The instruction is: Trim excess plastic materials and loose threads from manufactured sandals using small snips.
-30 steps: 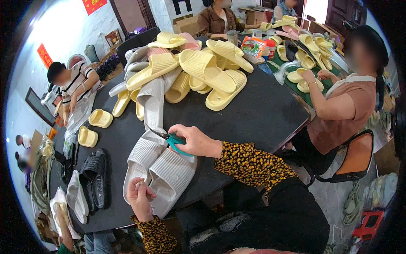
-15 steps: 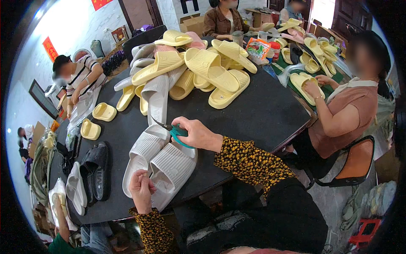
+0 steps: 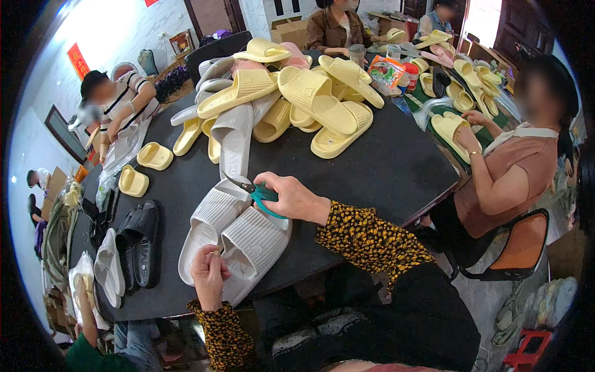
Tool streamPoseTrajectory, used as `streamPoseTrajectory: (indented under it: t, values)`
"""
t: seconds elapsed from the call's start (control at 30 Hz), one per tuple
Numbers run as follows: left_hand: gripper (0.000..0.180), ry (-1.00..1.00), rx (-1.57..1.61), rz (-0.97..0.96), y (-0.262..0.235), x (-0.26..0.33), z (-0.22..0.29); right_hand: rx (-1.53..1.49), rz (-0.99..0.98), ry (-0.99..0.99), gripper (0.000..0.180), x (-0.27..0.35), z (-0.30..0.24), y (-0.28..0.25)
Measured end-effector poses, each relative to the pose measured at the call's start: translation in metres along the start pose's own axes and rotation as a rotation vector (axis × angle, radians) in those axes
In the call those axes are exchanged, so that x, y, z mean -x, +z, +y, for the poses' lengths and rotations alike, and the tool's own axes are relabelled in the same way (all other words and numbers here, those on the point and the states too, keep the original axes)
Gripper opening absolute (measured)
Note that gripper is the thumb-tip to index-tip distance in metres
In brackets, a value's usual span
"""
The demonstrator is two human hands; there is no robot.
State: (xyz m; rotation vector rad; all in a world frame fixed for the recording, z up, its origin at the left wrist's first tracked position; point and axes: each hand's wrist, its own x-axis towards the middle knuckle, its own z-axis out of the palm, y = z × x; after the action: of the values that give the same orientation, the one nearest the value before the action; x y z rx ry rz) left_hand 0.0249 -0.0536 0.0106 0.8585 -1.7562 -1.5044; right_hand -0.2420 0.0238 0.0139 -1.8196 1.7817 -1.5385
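The right hand [image 3: 294, 198] has its fingers closed through the teal handles of scissors [image 3: 255, 191] (handles mostly hidden, blades just visible). The left hand [image 3: 209, 273] pinches the heel of a pale grey slipper pair [image 3: 238, 239] at the dark surface's [image 3: 384, 161] near edge; what its fingertips grip is unclear.
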Motion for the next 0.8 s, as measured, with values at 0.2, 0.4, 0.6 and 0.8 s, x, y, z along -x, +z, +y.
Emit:
streamPoseTrajectory:
  t: [0.2,0.4,0.6,0.8]
  values:
    - [0.012,0.019,0.015,-0.014,-0.0012,-0.0005,-0.0011,-0.027,-0.040,-0.005,0.037,0.0025,-0.0032,0.0019]
    - [0.013,-0.043,0.019,-0.001,-0.0001,-0.0015,0.0014,0.011,-0.071,-0.061,0.038,0.0038,-0.0009,0.0045]
    - [0.015,-0.041,0.005,-0.007,-0.0006,0.0000,-0.0006,0.014,-0.083,-0.039,0.038,0.0054,-0.0020,0.0045]
    - [0.015,-0.017,-0.008,-0.018,-0.0007,0.0018,-0.0003,0.024,-0.081,-0.037,0.039,0.0059,-0.0011,0.0061]
